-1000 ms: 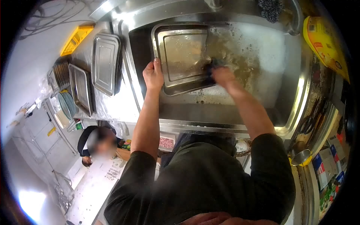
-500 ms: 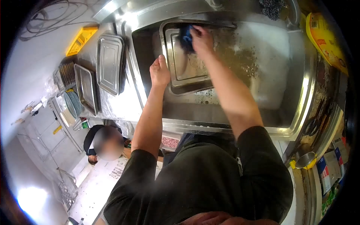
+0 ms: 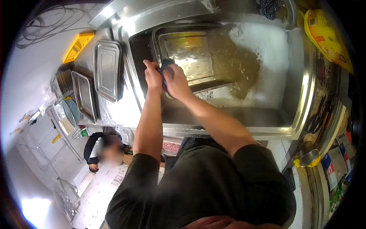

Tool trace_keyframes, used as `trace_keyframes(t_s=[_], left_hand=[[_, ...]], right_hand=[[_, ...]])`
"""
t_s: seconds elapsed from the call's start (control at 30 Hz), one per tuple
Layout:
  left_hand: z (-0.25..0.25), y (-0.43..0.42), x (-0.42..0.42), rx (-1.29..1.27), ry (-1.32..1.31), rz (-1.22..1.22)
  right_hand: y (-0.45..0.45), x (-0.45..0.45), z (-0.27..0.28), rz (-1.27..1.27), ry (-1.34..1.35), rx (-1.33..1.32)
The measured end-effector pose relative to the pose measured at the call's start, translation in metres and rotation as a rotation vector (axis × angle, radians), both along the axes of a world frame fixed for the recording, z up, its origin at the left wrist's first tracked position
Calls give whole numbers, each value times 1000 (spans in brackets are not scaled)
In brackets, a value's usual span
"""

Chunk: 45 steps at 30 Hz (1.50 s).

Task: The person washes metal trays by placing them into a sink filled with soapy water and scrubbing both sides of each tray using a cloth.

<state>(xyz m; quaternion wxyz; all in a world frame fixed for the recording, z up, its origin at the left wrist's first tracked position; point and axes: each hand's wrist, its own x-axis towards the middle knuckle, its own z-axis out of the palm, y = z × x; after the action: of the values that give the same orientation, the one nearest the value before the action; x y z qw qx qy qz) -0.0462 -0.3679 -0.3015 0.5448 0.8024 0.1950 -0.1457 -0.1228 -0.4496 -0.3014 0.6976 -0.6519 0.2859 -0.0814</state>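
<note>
A rectangular metal tray (image 3: 187, 49) lies tilted in the sink (image 3: 225, 116), its right part under brown, foamy water. My left hand (image 3: 153, 78) grips the tray's left rim, thumb up. Right beside it, my right hand (image 3: 176, 81) presses a dark scrubbing cloth (image 3: 166, 65) against the tray's left edge. The fingers of my right hand are wrapped over the cloth and partly hide it.
Two more metal trays (image 3: 108, 70) (image 3: 84, 95) are left of the sink, near a yellow holder (image 3: 78, 46). A dark scrubber (image 3: 270, 7) and yellow bag (image 3: 328, 40) are at the upper right. Another person (image 3: 93, 150) is at the lower left.
My right hand moved with the cloth from the water to the tray's upper part, then down to its left edge beside my left hand. My left hand keeps hold of the rim.
</note>
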Motion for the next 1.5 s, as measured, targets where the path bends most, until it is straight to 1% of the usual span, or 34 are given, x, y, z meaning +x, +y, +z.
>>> trace_keyframes(t_s=[0.03,0.07,0.1,0.17,0.23,0.27,0.3,0.37,0.4,0.43,0.5,0.53,0.6,0.63,0.67,0.7,0.77,0.8,0.83,0.87,0.9,0.97,1.07,1.17,1.2,1.23,1.27,1.3,1.33,1.37,1.4,1.47,1.5], left_hand=[[3,0,-1,3,21,-19],[11,-5,0,4,36,-34],[18,-10,-1,8,53,-47],[27,-27,-9,161,-103,-200],[29,-31,-13,264,-97,-257],[35,-36,-19,155,-49,-211],[37,-35,-19,172,-69,-204],[39,-38,-19,196,-116,-193],[54,-52,-19,282,-220,-191],[51,-51,-17,360,-218,-240],[45,-39,-24,529,-186,-333],[51,-41,-24,545,-194,-310],[55,-46,-29,465,-217,-279],[56,-48,-29,427,-233,-263],[55,-45,-27,506,-223,-316],[55,-44,-25,517,-217,-318],[52,-47,-21,530,-210,-317],[59,-52,-22,531,-194,-320],[59,-55,-21,517,-219,-328],[59,-54,-20,506,-242,-335],[58,-50,-21,499,-262,-345],[50,-41,-20,531,-263,-360],[52,-42,-27,512,-212,-321],[44,-43,-29,543,-246,-336],[40,-43,-29,554,-249,-346],[39,-40,-28,567,-250,-356],[38,-40,-27,578,-257,-363],[48,-44,-28,538,-230,-337],[51,-43,-31,519,-234,-327],[53,-41,-33,500,-239,-311],[54,-42,-33,496,-240,-311],[55,-40,-37,493,-232,-312],[54,-39,-34,488,-218,-323]], right_hand=[[-6,-16,-10,102,-37,-18],[-38,-24,16,338,-27,-28],[-43,-32,2,355,-65,-169],[-61,-19,-12,293,209,-236],[-68,5,-9,-44,42,-167],[-58,14,-13,-61,-73,-95],[-54,19,6,-2,-125,-55],[-36,15,-13,110,-340,-333],[-42,5,-23,187,-459,-505],[-55,-2,-19,376,-353,-734],[-79,-4,-46,478,-330,-944],[-92,6,-63,484,-175,-924],[-118,16,-103,261,336,-910],[-119,21,-108,212,355,-828],[-119,20,-112,163,383,-741],[-121,19,-115,112,407,-661],[-82,12,-101,125,113,-860],[-68,9,-62,88,-10,-694],[-54,5,-45,186,-132,-613],[-38,-2,-36,255,-218,-653],[-40,-10,-15,279,-217,-622],[-65,-5,-37,397,-256,-555],[-107,16,-97,280,309,-744],[-100,29,-86,77,327,-663],[-78,28,-85,56,175,-694],[-66,22,-58,163,-11,-611],[-47,10,-42,169,-174,-690],[-44,-4,-28,306,-165,-646],[-51,-11,-27,382,-154,-659],[-64,-20,-30,463,-146,-672],[-76,-25,-47,534,-40,-700],[-107,-36,-91,373,191,-811],[-132,-37,-113,390,296,-796]])
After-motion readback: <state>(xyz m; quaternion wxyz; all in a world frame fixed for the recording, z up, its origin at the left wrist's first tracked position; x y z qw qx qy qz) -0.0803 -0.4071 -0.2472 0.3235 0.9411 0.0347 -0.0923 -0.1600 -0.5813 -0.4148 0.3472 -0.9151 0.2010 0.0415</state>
